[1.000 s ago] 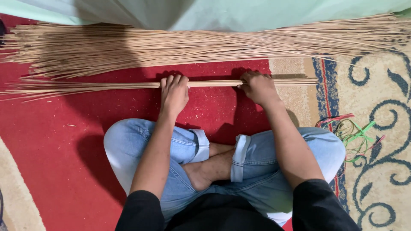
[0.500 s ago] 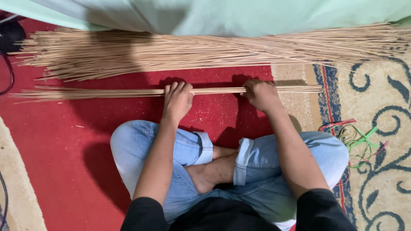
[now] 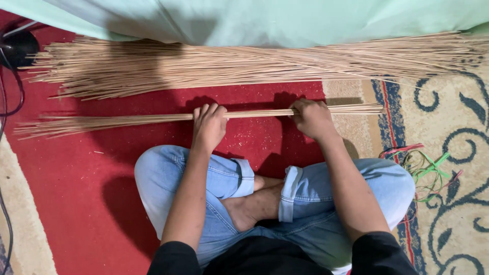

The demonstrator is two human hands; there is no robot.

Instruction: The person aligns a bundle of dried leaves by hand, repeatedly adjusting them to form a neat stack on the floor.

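I sit cross-legged on a red carpet in blue jeans. Both hands grip a thin bundle of tan sticks that lies crosswise in front of my knees. My left hand closes over the bundle near its middle. My right hand closes over it further right, near the blunt end. The bundle's thin tips fan out at the far left. Behind it lies a much larger pile of the same sticks, stretching across the whole view.
A pale green cloth hangs over the top edge. A patterned cream and blue rug lies to the right, with a tangle of coloured strings beside my right knee. A black object with a cable sits at the far left.
The view has shifted, so the bundle and hands sit lower in frame. Both hands keep their grip on the bundle; its right end now juts past my right hand.
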